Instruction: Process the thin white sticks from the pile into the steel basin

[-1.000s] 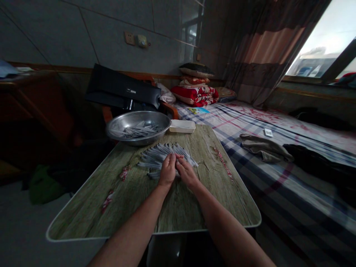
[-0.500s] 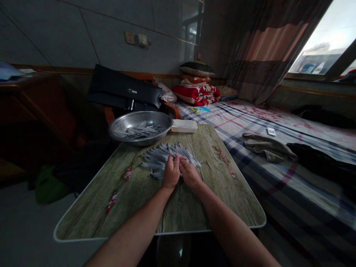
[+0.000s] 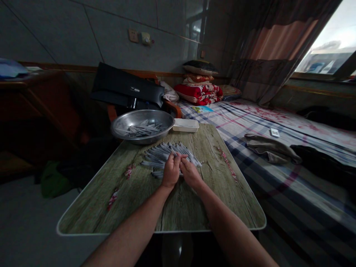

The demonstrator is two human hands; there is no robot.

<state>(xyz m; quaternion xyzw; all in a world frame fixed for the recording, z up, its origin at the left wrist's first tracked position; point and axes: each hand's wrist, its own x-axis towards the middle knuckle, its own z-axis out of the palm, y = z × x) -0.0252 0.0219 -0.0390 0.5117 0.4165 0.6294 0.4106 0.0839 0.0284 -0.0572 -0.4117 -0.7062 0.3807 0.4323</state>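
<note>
At the frame's centre, left hand (image 3: pixel 171 171) and right hand (image 3: pixel 190 172) meet at the fanned tubes (image 3: pixel 158 152), fingers curled, hold hidden; seemingly gathering, which calls for even pressure; beyond, left of centre, a bowl (image 3: pixel 141 140).

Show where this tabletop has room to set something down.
Bare tabletop lies between left arm and left edge, and between right arm and right edge. Crowded: the far end around metal basin and white tray; the middle, with slim sticks, left hand and right hand.

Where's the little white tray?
In the head view, the white tray sits at the far end of the table, just right of the metal bowl.
</note>
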